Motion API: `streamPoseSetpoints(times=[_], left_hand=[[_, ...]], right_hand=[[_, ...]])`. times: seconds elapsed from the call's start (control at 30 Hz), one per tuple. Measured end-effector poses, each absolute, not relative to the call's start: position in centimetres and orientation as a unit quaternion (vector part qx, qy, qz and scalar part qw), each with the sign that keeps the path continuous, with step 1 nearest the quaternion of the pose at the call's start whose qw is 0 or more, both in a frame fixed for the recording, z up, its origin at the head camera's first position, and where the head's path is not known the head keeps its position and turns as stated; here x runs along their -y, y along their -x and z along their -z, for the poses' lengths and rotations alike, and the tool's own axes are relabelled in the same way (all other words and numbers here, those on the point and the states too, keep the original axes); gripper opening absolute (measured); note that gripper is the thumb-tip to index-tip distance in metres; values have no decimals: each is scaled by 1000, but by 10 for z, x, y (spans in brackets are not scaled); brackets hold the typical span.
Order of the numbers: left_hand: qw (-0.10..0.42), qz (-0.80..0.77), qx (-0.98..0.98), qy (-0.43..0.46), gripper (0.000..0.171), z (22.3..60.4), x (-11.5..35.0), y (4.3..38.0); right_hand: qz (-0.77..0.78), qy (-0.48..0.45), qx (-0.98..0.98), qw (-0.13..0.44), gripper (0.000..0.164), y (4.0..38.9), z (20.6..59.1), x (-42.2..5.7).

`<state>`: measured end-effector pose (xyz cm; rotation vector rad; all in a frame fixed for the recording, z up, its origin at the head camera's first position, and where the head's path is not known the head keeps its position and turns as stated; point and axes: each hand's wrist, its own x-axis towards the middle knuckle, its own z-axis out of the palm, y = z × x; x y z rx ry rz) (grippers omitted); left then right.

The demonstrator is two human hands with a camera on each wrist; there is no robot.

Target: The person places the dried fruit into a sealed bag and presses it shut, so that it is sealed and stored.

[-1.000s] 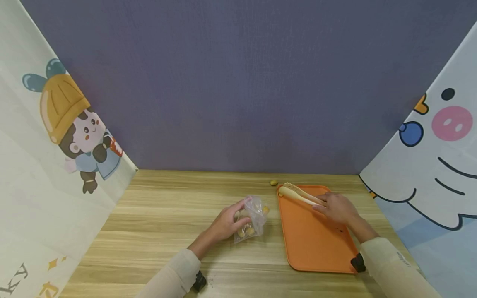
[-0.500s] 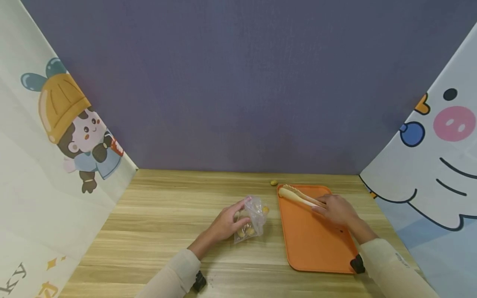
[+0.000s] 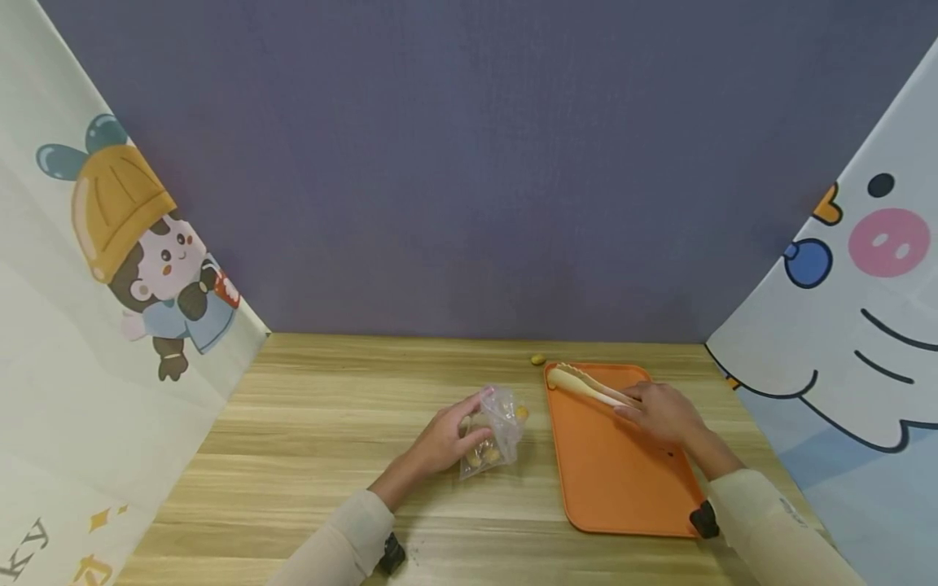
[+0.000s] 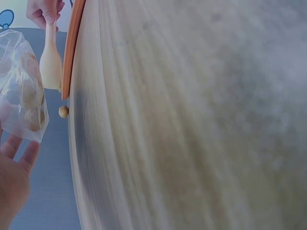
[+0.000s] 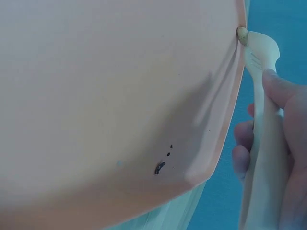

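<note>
The right hand [image 3: 663, 413] is gripping the pale tongs [image 5: 269, 158], with the fingers and thumb bent around their 2 arms. The tips are reaching the far left corner of the orange tray [image 3: 623, 480], where 1 small tan piece [image 5: 242, 36] is lying against the rim; I cannot tell if the tips are already pinching it. Well apart from this, the left hand [image 3: 443, 439] is holding the clear plastic bag [image 3: 506, 423], which is containing several pieces, beside the tray.

For good work, the tips should be sitting low, 1 on each side of the piece, and squeezing softly, because a round thing is probably slipping easily. Pushing toward the rim is risky: 1 loose piece [image 3: 538, 360] is lying just outside, on the table [image 3: 330, 407]. The left hand should be supporting the bag steadily, since thin plastic is likely folding.
</note>
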<state>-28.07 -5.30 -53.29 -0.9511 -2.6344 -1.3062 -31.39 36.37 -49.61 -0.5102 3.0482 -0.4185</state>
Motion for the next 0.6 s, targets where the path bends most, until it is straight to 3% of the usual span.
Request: streamPoseSetpoints(times=[0.6], left_hand=[[18, 427, 851, 304, 65, 531, 53, 280]], right_hand=[[124, 180, -976, -7, 39, 310, 501, -366]])
